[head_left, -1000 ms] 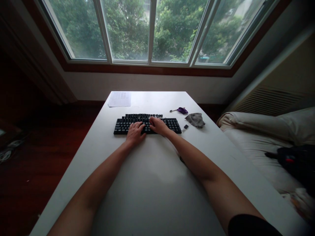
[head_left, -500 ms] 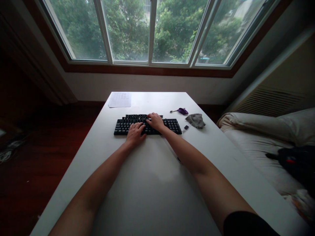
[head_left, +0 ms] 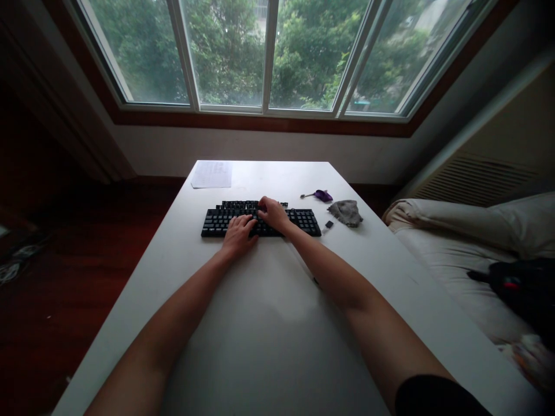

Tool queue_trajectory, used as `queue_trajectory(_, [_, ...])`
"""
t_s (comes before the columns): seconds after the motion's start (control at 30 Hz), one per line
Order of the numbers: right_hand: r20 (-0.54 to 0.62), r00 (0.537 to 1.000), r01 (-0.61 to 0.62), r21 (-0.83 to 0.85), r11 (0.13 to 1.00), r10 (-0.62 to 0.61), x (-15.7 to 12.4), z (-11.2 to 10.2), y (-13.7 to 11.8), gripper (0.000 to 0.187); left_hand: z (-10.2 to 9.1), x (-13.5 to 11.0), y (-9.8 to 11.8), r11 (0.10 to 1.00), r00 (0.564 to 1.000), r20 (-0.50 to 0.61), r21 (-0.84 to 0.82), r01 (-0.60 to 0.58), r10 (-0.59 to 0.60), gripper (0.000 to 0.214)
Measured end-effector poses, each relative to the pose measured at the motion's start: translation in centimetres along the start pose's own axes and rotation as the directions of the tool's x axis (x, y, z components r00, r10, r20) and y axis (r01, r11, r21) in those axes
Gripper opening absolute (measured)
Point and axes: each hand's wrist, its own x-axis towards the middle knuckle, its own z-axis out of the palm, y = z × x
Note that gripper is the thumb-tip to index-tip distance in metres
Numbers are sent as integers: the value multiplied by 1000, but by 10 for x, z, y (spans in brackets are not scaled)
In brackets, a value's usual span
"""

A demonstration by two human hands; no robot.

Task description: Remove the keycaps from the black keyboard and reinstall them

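Note:
A black keyboard lies across the white table in front of me. Just behind its rear edge runs a row of small black pieces that look like loose keycaps. My left hand rests on the keyboard's middle-left part, open, its fingers spread over the keys and its thumb at the front edge. My right hand is over the keyboard's middle, reaching to the rear edge. Its fingers are curled down towards the thumb in a pinch; whatever may be between them is too small to see.
Right of the keyboard lie a grey cloth, a purple object with a brush-like handle and a small dark piece. Paper sheets lie at the table's far left corner. A sofa stands to the right.
My right hand's fingers have curled in and down, closer to the thumb. My left hand stays in place on the keyboard.

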Motion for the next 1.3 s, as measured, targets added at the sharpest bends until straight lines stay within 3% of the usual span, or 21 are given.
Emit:
queue_trajectory(0.23, [-55, 994, 106, 130, 986, -99, -9, -12, 1, 17, 0, 1, 1, 1000, 1000, -7, 0, -10, 10, 50])
queue_trajectory(0.63, [-63, 996, 84, 243, 966, -71, -15, -14, 2, 19, -2, 1, 3, 1000, 1000, 4, 4, -4, 3, 50])
queue_trajectory(1.3, [-85, 996, 54, 155, 986, -41, -19, -18, -8, 19, -5, 1, 4, 1000, 1000, 18, -14, 6, -6, 51])
